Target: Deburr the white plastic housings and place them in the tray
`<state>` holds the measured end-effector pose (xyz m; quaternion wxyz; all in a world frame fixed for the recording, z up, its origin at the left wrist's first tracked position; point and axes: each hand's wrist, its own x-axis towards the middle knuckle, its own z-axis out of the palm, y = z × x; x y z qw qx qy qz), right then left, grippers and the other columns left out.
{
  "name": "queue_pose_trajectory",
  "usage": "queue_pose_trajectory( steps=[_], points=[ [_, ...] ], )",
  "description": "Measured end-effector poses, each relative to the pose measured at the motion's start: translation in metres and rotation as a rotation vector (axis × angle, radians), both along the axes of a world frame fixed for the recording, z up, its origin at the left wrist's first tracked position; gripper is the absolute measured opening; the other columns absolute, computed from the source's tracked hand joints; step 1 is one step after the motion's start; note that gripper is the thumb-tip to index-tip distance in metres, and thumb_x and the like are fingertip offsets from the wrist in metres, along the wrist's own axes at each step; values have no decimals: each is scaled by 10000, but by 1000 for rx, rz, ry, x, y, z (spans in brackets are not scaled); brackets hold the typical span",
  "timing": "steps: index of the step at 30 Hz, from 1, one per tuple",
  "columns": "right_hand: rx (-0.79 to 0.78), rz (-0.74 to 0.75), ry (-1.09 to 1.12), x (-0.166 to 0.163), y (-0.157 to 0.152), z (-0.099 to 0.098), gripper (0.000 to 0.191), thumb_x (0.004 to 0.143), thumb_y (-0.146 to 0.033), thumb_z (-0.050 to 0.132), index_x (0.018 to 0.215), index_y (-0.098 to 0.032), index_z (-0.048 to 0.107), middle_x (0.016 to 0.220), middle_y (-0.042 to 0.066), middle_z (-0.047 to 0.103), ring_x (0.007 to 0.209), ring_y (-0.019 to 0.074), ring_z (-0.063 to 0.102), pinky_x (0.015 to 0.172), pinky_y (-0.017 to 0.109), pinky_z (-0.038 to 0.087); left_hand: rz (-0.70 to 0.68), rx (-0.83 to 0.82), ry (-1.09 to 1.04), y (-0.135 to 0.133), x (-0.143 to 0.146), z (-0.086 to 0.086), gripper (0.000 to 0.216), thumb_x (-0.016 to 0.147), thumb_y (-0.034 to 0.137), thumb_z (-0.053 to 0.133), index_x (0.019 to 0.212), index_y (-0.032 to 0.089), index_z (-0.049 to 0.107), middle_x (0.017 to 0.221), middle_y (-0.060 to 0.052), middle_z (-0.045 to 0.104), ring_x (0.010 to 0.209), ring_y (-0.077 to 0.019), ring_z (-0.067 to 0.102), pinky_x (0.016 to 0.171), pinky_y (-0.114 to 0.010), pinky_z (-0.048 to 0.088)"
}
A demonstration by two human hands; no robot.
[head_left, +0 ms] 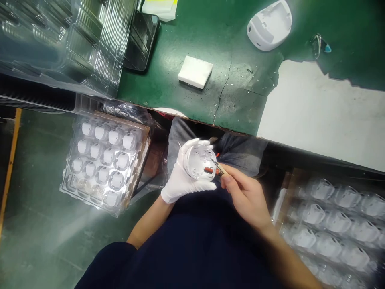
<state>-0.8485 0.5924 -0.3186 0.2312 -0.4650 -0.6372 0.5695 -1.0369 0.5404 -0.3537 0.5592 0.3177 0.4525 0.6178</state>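
My left hand (pixel 182 174), in a white glove, is closed around the rim of a round white plastic housing (pixel 197 160) above my lap. The housing's hollow inner side, with small ribs and a slot, faces up. My bare right hand (pixel 240 188) grips a slim craft knife (pixel 221 168) with a pale handle. Its thin metal tip reaches over the right side of the housing's interior; whether it touches the plastic I cannot tell. Something orange-red shows at the slot and beside the rim, its kind unclear.
On the green bench (pixel 168 44) are a white block (pixel 195 72), a phone (pixel 141 42), a larger white housing (pixel 270 26) and stacked clear trays (pixel 99 44). A tray of white parts (pixel 104 160) stands left, another tray (pixel 333 224) right. The bench edge runs just beyond my hands.
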Motion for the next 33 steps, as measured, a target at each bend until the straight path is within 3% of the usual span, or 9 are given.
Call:
queue_pose_trajectory(
  steps=[3,6,13,18,21,24,26,29,33],
  points=[
    [-296,25,52,-7,12,9,318,978,-417,722,1147,-177,846,837,28,756,696,147,636,669,264,536,-52,3,10,-2,-1,-2,1102,620,350,1083,1543,372,482,1619,-107,572,1477,-343,606,1230,-505,519],
    [-470,141,85,-15,22,15,268,905,-397,773,1017,-162,837,726,-4,682,623,119,539,627,257,478,-110,-65,3,-3,-1,-2,1099,599,303,1090,1534,347,513,1632,-108,573,1466,-357,615,1237,-499,521],
    [-553,245,156,-24,27,8,229,838,-371,794,821,-144,813,678,-7,642,621,109,484,591,246,383,-213,-223,-50,-4,3,-2,1042,644,290,1068,1544,288,544,1361,-111,740,1242,-343,750,1152,-573,599],
    [-683,183,200,-22,22,2,281,812,-413,796,754,-138,780,536,-54,481,512,81,377,514,241,277,-278,-216,-25,2,3,4,1010,658,314,1062,1534,259,561,1326,-119,751,1178,-347,774,1091,-582,635],
    [-699,165,223,-22,19,2,313,813,-436,801,732,-138,749,523,-61,463,497,74,353,499,240,275,-278,-186,17,3,3,2,1030,643,313,1070,1532,260,553,1363,-124,738,1212,-349,763,1112,-572,621],
    [-619,74,181,-17,21,4,315,846,-450,789,793,-141,749,526,-66,468,479,74,355,481,237,280,-228,-110,94,0,1,-5,1082,609,350,1085,1544,289,543,1553,-142,634,1408,-379,659,1242,-589,511],
    [-481,-62,111,-8,29,5,281,861,-420,788,936,-150,765,560,-64,515,483,90,414,475,235,313,-184,-73,146,-2,-3,-9,1108,591,385,1090,1552,305,544,1639,-141,562,1528,-390,551,1320,-587,410],
    [-172,-344,-36,12,52,0,308,850,-383,796,1080,-193,719,692,-41,630,522,118,512,485,244,383,-145,-67,168,-6,-11,-11,1119,564,378,1100,1541,316,557,1650,-134,556,1565,-389,506,1352,-578,347],
    [294,-556,-328,38,102,-20,214,889,-418,734,939,-212,702,862,20,689,735,186,637,701,326,525,-110,-94,147,-9,-21,-12,1092,594,327,1091,1547,342,557,1664,-127,540,1568,-383,497,1353,-578,328]
  ],
)
